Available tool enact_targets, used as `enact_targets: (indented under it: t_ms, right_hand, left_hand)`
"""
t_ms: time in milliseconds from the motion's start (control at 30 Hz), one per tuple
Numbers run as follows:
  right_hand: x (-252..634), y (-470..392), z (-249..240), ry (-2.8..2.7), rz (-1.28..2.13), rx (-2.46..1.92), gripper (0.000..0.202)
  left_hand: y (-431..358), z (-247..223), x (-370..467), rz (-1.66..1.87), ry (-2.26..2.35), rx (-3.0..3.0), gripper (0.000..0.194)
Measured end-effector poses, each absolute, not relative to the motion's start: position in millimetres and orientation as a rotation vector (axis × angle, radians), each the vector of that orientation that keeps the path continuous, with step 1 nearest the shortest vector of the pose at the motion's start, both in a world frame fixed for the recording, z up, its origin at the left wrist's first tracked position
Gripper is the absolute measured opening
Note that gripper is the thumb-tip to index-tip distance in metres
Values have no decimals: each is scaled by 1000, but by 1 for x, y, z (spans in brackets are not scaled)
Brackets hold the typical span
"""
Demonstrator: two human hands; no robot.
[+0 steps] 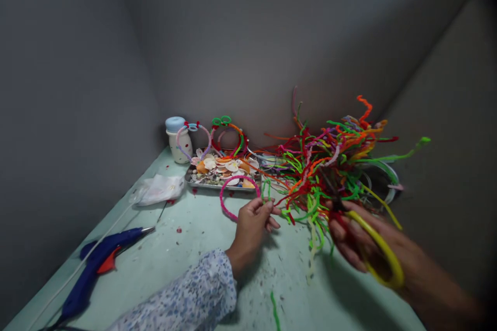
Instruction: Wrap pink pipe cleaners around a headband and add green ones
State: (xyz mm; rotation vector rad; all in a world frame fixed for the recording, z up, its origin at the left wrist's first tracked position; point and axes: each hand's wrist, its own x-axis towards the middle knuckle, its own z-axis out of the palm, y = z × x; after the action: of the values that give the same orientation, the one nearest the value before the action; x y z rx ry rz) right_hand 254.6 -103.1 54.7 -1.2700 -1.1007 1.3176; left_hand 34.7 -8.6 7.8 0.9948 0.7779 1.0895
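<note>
My left hand is closed, thumb and fingers pinched together around a pink fuzzy headband hoop just above the table. A bent green pipe cleaner rises at the fingertips; whether it is joined to the hoop I cannot tell. My right hand grips a pair of scissors by their yellow handle, blurred by motion. Its dark blades point up and left, over the heap of pipe cleaners. Whether the blades are apart is unclear.
Behind my left hand stands a metal tray of shells, with finished headbands around it. A lidded jar, a plastic bag and a blue glue gun with its cord are on the left. A green scrap lies in front.
</note>
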Motion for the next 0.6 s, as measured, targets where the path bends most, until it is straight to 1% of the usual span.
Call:
enact_targets:
  t_ms: [33,67,133,233,400,600]
  right_hand:
    - [236,-96,58,-1075,1450,-1169,35]
    - [221,-92,60,-1063,1511,-1043,33]
    - [201,-92,59,-966,1621,-915,37]
    - [189,-97,51,-850,1748,-828,36]
    - [181,-94,36,-849,1803,-752,38]
    - [176,-88,32,-803,1787,-736,39]
  left_hand:
    - [-9,8,36,1092,787,1005,36]
    - [-9,9,37,1094,794,1017,36]
    - [-9,8,37,1093,812,1042,36]
    - [-11,7,36,1094,844,1073,35]
    - [-15,5,37,1037,869,1112,29]
    - [-23,0,39,992,875,1233,23]
